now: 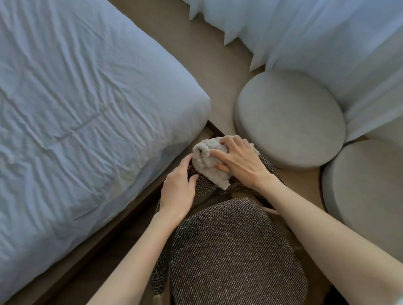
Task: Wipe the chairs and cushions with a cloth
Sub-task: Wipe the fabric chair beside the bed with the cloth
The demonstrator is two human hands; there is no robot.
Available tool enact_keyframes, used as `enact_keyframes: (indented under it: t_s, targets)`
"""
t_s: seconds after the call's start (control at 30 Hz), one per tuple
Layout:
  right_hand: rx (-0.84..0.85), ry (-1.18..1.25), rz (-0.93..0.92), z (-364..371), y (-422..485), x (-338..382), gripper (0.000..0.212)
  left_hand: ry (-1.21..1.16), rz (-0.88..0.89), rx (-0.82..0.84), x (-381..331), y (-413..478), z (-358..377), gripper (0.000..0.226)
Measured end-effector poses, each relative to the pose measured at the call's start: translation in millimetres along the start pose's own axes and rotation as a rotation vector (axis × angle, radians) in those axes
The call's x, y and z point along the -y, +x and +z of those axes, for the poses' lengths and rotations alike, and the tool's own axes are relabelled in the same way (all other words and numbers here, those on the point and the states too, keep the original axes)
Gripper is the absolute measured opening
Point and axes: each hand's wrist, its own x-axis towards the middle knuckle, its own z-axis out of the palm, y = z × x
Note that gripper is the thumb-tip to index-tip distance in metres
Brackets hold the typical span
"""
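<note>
Head view, looking straight down: a crumpled beige cloth (205, 156) sits bunched on the top edge of the backrest (205, 189) of a dark woven chair (233, 256). The right hand (241, 164) lies over the cloth's right half, fingers spread and curved across the folds, with the thumb tucked against the near side so that the wad is held down onto the backrest. A loose corner of the cloth hangs toward the seat, just beside the right wrist.

The left hand (178, 189) grips the backrest itself, immediately left of the cloth: its fingers wrap over the far edge and its thumb lies on the near face, the thumb tip touching the cloth's lower fold. The two hands are close together, with only the bunched cloth between them.

A bed (63, 113) with a wrinkled pale sheet fills the left side, near the chair. To the right, on the tan floor (214, 69), lie a round cushion (290, 118) and a second round cushion (375, 200) (both light grey, edges nearly touching), with a sheer white curtain (329, 26) draped behind them.
</note>
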Motion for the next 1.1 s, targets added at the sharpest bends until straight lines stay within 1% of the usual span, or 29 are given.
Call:
enact_keyframes:
  t_s: [0.07, 0.13, 0.2, 0.27, 0.3, 0.37, 0.47, 0.53, 0.67, 0.73, 0.83, 0.93, 1.03, 1.1]
  targets:
    - [-0.057, 0.053, 0.085, 5, -9, -13, 0.029, 0.063, 0.063, 0.030, -5, 2, 5, 0.053]
    - [-0.088, 0.151, 0.243, 9, -24, -33, 0.030, 0.144, 0.108, 0.051, -10, 5, 12, 0.052]
    - [-0.091, 0.253, 0.440, 16, -45, -55, 0.036, 0.223, 0.141, 0.056, -16, 10, 20, 0.050]
    - [-0.059, 0.342, 0.562, 25, -65, -68, 0.045, 0.266, 0.165, 0.061, -24, 15, 30, 0.048]
    - [-0.045, 0.376, 0.558, 28, -69, -67, 0.051, 0.276, 0.179, 0.066, -27, 18, 36, 0.048]
    - [-0.051, 0.397, 0.459, 31, -66, -60, 0.060, 0.307, 0.220, 0.072, -33, 23, 46, 0.049]
    - [-0.073, 0.290, 0.362, 32, -54, -56, 0.064, 0.417, 0.314, 0.047, -38, 27, 65, 0.056]
    - [-0.079, 0.238, 0.362, 36, -57, -65, 0.063, 0.509, 0.358, 0.030, -39, 27, 78, 0.061]
    - [-0.104, 0.281, 0.393, 49, -67, -76, 0.063, 0.663, 0.388, 0.006, -42, 25, 101, 0.067]
    - [-0.129, 0.319, 0.436, 54, -71, -76, 0.063, 0.693, 0.389, -0.016, -44, 24, 108, 0.070]
    - [-0.150, 0.369, 0.560, 65, -94, -83, 0.061, 0.746, 0.419, -0.001, -46, 19, 116, 0.073]
    - [-0.079, 0.380, 0.699, 81, -139, -97, 0.058, 0.822, 0.423, 0.034, -52, 17, 129, 0.074]
    - [0.028, 0.294, 0.792, 95, -184, -106, 0.051, 0.877, 0.431, 0.059, -60, 16, 146, 0.074]
    - [0.049, 0.293, 0.837, 100, -206, -109, 0.050, 0.915, 0.439, 0.079, -65, 16, 156, 0.074]
